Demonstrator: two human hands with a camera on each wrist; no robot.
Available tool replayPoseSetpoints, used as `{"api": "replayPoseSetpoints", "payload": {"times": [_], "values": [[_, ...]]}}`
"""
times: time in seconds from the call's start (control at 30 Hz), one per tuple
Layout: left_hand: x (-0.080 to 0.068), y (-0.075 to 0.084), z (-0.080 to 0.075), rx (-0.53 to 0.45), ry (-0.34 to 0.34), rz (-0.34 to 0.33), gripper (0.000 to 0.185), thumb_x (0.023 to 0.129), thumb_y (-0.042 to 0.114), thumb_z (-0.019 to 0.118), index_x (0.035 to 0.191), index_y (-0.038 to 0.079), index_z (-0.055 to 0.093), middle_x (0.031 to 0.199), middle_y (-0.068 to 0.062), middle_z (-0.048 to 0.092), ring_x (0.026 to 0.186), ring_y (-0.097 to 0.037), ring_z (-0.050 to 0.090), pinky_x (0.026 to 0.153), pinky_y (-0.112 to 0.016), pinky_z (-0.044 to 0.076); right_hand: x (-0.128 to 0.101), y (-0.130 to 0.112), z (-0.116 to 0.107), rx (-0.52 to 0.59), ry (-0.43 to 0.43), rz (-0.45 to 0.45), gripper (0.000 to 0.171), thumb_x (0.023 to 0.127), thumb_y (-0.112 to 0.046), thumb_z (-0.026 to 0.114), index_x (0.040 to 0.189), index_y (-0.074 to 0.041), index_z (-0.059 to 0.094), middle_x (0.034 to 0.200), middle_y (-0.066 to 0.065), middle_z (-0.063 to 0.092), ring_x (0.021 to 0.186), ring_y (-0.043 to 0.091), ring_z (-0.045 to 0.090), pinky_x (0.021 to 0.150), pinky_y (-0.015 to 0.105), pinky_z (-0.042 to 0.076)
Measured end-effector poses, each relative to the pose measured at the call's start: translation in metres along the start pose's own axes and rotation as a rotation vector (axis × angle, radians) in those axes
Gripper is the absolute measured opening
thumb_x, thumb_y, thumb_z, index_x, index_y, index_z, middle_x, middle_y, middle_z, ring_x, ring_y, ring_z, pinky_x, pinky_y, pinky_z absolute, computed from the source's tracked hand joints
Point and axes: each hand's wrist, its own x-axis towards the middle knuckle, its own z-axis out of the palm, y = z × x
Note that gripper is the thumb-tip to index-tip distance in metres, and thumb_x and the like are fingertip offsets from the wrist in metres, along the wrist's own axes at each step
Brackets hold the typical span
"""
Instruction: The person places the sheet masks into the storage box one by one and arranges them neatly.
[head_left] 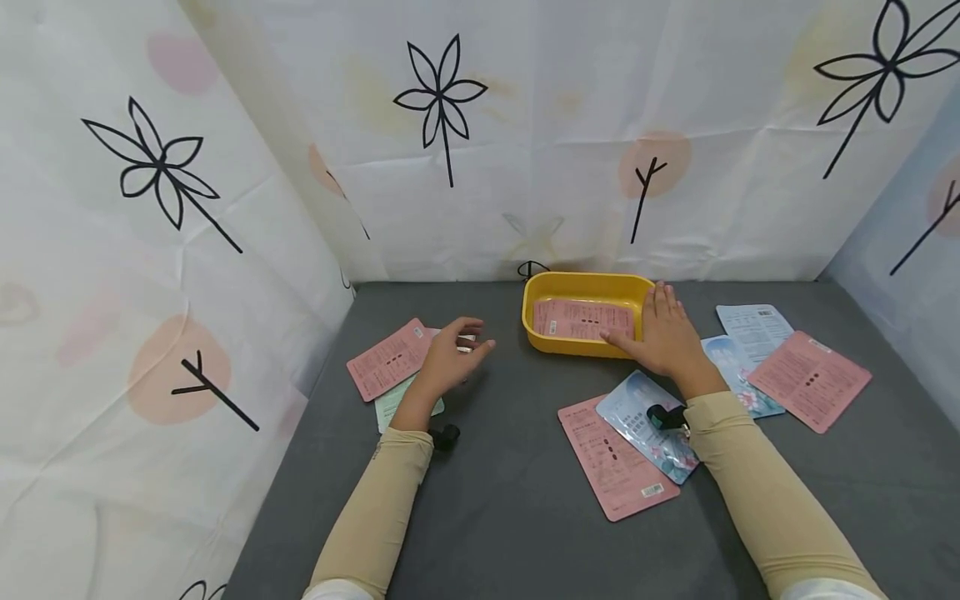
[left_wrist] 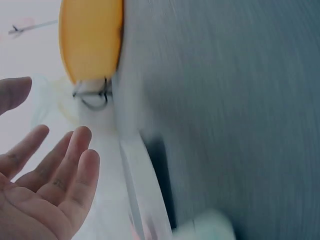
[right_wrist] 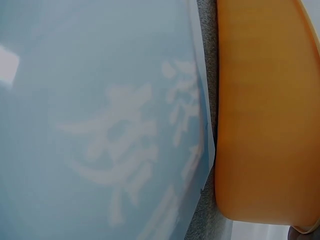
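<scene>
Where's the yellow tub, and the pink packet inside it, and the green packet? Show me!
Yellow tub [head_left: 573, 347]: head view, on its near wall.
Pink packet inside [head_left: 581, 319]: head view, middle of its printed face.
Green packet [head_left: 387, 407]: head view, on its uncovered left end.

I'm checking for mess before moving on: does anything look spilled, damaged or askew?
Nothing looks spilled or visibly damaged. The clearest untidiness: on the gray table in front of the yellow bin, a blue packet lies slantwise over a pink packet, whereas another pink packet inside sits straighter.
</scene>
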Motion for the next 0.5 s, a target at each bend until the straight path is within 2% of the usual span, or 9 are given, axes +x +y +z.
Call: {"api": "replayPoseSetpoints", "payload": {"times": [0.07,0.23,0.4,0.5], "values": [[-0.002,-0.007,-0.011,0.028,0.001,0.0,0.048,0.103,0.035,0.072,0.145,0.015,0.062,0.146,-0.015,0.063,0.125,-0.031,0.067,0.103,-0.052,0.058,0.0,0.0,0.0,0.002,0.0,0.001,0.125,0.097,-0.076,0.049,0.162,0.017,-0.004,0.172,0.037,-0.008,0.162,0.053,-0.005,0.131,0.066,0.003],[-0.006,-0.021,-0.038,0.063,-0.004,0.011,0.042,0.106,0.025,0.068,0.143,0.006,0.063,0.143,-0.017,0.063,0.126,-0.035,0.066,0.108,-0.053,0.054,0.0,-0.001,-0.001,0.004,-0.003,0.005,0.125,0.097,-0.077,0.048,0.162,0.016,-0.005,0.172,0.036,-0.01,0.162,0.053,-0.005,0.131,0.066,0.002],[-0.012,-0.036,-0.064,0.104,0.021,0.013,0.036,0.105,0.018,0.069,0.137,0.003,0.066,0.139,-0.02,0.064,0.125,-0.038,0.066,0.107,-0.057,0.055,0.0,-0.001,-0.001,0.011,-0.002,0.002,0.124,0.097,-0.075,0.049,0.162,0.017,-0.005,0.172,0.036,-0.011,0.162,0.053,-0.005,0.131,0.065,0.002],[-0.015,-0.048,-0.076,0.096,0.038,-0.007,0.038,0.104,0.017,0.068,0.138,0.001,0.065,0.141,-0.021,0.064,0.127,-0.04,0.064,0.108,-0.058,0.054,0.0,-0.001,0.0,0.008,-0.007,0.004,0.124,0.097,-0.075,0.049,0.162,0.017,-0.005,0.172,0.036,-0.011,0.162,0.053,-0.005,0.131,0.065,0.002]]}}
